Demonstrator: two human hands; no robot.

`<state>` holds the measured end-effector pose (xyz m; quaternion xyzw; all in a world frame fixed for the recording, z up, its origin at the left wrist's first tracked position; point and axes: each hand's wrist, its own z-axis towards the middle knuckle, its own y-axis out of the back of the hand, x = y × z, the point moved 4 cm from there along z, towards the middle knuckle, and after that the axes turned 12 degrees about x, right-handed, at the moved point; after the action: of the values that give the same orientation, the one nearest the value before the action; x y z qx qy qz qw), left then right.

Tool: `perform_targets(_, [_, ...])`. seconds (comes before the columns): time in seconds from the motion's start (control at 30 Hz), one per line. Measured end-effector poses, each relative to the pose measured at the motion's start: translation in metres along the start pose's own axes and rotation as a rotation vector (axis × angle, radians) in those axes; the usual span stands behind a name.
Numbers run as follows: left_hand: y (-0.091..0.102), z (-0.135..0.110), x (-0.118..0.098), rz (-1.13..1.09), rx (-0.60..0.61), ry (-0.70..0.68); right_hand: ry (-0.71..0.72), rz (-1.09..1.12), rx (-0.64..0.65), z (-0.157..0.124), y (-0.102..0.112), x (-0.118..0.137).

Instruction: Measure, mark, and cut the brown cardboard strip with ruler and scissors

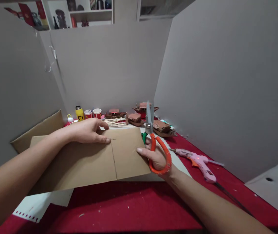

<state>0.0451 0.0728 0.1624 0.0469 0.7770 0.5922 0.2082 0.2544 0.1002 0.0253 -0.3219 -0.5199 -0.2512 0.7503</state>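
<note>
Head view: A left hand is pinching one line-marked cardboard sheet at its far edge, above a red tabletop; the right hand, thumb on top, is gripping the right edge while carrying one pair of scissors. The person is apparently positioning the sheet; the next move is seemingly calling for steady holding and a reset scissors grip. Four model boats, two paper cups, one yellow bottle and one pink glue gun are sitting around.

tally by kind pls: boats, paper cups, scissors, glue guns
boats: 4
paper cups: 2
scissors: 1 pair
glue gun: 1
total: 8
</note>
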Motion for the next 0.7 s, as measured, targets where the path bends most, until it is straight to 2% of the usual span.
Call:
perform_targets(0.07, [0.008,-0.009,-0.006,-0.020,-0.204,-0.028,0.048,-0.036,-0.113,0.000,0.008,0.004])
perform_targets(0.13, [0.011,-0.030,-0.012,-0.113,-0.513,-0.083,0.112,-0.087,-0.238,0.000,0.019,0.010])
perform_targets(0.2, [-0.002,-0.052,-0.013,-0.318,-0.726,-0.096,0.180,-0.125,-0.354,0.000,0.031,0.014])
perform_targets(0.27, [-0.033,-0.060,-0.007,-0.609,-0.714,-0.081,0.232,-0.133,-0.448,-0.001,0.039,0.017])
perform_targets(0.37, [-0.092,-0.043,-0.001,-1.016,-0.413,-0.022,0.270,-0.140,-0.537,-0.004,0.043,0.016])
perform_targets(0.43, [-0.116,-0.024,0.000,-1.257,-0.359,-0.022,0.273,-0.155,-0.552,-0.006,0.040,0.011])
perform_targets(0.5, [-0.124,-0.007,-0.003,-1.444,-0.363,-0.129,0.276,-0.180,-0.557,-0.009,0.034,0.007])
perform_targets(0.57, [-0.122,0.004,-0.005,-1.520,-0.392,-0.187,0.282,-0.216,-0.553,-0.011,0.027,0.004])
perform_targets(0.7, [-0.119,0.009,-0.003,-1.605,-0.476,-0.169,0.289,-0.299,-0.501,-0.013,0.016,0.005])
